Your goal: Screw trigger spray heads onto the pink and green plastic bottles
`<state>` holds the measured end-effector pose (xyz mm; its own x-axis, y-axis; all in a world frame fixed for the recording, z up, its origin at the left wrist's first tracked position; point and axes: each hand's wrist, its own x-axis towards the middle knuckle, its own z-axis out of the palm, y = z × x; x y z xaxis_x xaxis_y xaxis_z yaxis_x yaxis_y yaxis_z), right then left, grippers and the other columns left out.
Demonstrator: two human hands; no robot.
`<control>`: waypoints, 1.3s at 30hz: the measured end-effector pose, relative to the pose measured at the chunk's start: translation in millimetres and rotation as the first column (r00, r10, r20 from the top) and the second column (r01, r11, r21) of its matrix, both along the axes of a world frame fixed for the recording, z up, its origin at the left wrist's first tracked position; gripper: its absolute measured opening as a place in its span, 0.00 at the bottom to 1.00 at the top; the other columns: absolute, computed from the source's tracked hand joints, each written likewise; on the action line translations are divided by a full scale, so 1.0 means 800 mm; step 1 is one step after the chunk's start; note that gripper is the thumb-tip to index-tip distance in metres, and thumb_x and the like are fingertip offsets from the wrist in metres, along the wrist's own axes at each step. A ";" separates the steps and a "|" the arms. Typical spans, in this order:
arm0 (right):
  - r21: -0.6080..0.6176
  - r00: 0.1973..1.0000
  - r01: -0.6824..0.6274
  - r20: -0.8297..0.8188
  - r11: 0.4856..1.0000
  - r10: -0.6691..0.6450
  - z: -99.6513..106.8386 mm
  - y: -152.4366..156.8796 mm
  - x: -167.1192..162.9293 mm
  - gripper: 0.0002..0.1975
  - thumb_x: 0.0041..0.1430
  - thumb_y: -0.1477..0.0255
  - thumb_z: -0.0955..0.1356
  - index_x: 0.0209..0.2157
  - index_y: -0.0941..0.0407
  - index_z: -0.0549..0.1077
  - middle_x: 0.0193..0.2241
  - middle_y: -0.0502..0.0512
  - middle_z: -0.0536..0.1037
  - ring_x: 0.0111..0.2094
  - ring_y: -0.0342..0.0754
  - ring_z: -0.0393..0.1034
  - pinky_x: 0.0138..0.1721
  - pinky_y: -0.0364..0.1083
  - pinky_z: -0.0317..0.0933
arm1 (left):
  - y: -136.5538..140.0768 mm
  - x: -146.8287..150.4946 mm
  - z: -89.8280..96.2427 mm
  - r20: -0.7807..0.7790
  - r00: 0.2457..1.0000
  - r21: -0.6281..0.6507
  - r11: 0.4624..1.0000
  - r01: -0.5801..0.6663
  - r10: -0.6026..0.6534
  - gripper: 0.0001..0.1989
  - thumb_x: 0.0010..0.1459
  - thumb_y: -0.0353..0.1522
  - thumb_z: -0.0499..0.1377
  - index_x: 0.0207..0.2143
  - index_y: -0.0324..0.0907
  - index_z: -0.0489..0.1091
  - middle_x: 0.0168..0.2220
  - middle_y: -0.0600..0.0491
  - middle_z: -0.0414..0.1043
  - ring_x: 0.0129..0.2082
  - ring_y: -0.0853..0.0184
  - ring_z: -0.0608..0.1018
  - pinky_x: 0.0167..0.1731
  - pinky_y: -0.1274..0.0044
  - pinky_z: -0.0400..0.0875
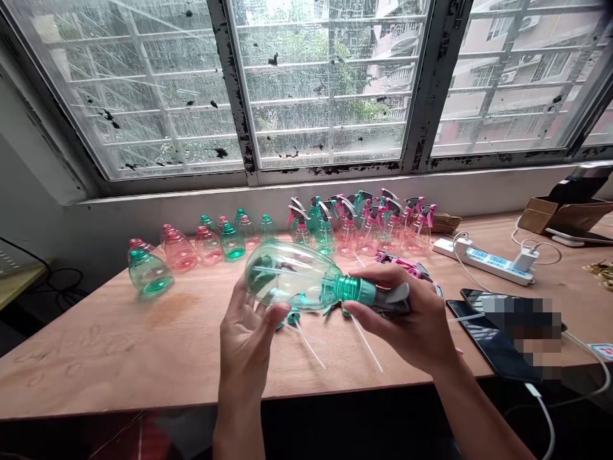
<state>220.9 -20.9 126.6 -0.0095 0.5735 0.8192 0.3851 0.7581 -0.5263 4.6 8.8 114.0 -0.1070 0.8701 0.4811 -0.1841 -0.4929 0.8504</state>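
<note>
Gripping a green spray bottle (292,273) between left hand (249,332) and right hand (416,322).

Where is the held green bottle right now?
In the head view, the green bottle is near the centre, held sideways over the table between the left hand and the right hand.

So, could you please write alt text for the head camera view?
The left hand holds a translucent green plastic bottle sideways, the right hand its grey-green sprayer, above a brown wooden table; green and pink plastic bottles stand behind.
</note>
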 end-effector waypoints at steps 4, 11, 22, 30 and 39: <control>-0.164 0.984 -0.101 -0.160 0.981 0.075 0.001 0.000 -0.002 0.09 0.61 0.68 0.79 0.42 0.50 0.80 0.24 0.47 0.80 0.20 0.45 0.72 0.20 0.43 0.66 | -0.005 0.004 0.000 -0.039 0.995 0.224 0.971 -0.084 0.095 0.39 0.57 0.40 0.75 0.68 0.58 0.66 0.66 0.48 0.73 0.67 0.49 0.73 0.64 0.59 0.74; -0.204 0.964 -0.202 -0.211 0.958 0.159 -0.002 -0.004 -0.001 0.13 0.56 0.70 0.82 0.41 0.51 0.82 0.25 0.47 0.81 0.19 0.42 0.71 0.18 0.40 0.65 | -0.005 -0.002 -0.002 0.068 0.984 0.369 0.912 -0.179 0.166 0.30 0.56 0.47 0.74 0.59 0.54 0.73 0.64 0.49 0.74 0.65 0.46 0.76 0.60 0.55 0.75; -0.249 0.875 -0.379 -0.409 0.891 0.258 -0.002 0.003 0.006 0.12 0.58 0.66 0.81 0.41 0.53 0.82 0.27 0.50 0.82 0.24 0.47 0.79 0.25 0.43 0.76 | -0.005 -0.019 -0.005 -0.044 0.999 0.346 0.938 0.000 0.016 0.30 0.58 0.41 0.74 0.61 0.58 0.72 0.66 0.49 0.72 0.65 0.46 0.76 0.59 0.54 0.77; -0.272 0.879 -0.352 -0.425 0.896 0.217 0.000 0.007 0.005 0.13 0.57 0.63 0.81 0.39 0.53 0.81 0.24 0.49 0.81 0.23 0.47 0.78 0.23 0.42 0.74 | -0.008 -0.008 -0.006 -0.087 0.991 0.263 0.962 -0.075 0.101 0.27 0.64 0.41 0.69 0.63 0.56 0.68 0.73 0.48 0.64 0.71 0.46 0.69 0.63 0.54 0.74; -0.212 0.968 -0.204 -0.188 0.956 0.165 -0.002 0.004 0.006 0.13 0.56 0.69 0.81 0.42 0.51 0.81 0.30 0.49 0.83 0.27 0.45 0.77 0.26 0.40 0.69 | -0.012 -0.018 -0.003 -0.131 0.987 0.156 0.985 -0.071 0.092 0.41 0.54 0.48 0.75 0.67 0.53 0.67 0.64 0.46 0.74 0.64 0.47 0.77 0.58 0.62 0.79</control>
<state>225.4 -18.0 125.3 -0.0079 0.7459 0.6660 0.1418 0.6601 -0.7376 -9.7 -1.1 111.9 -0.0987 0.7778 0.6207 -0.0247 -0.6255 0.7799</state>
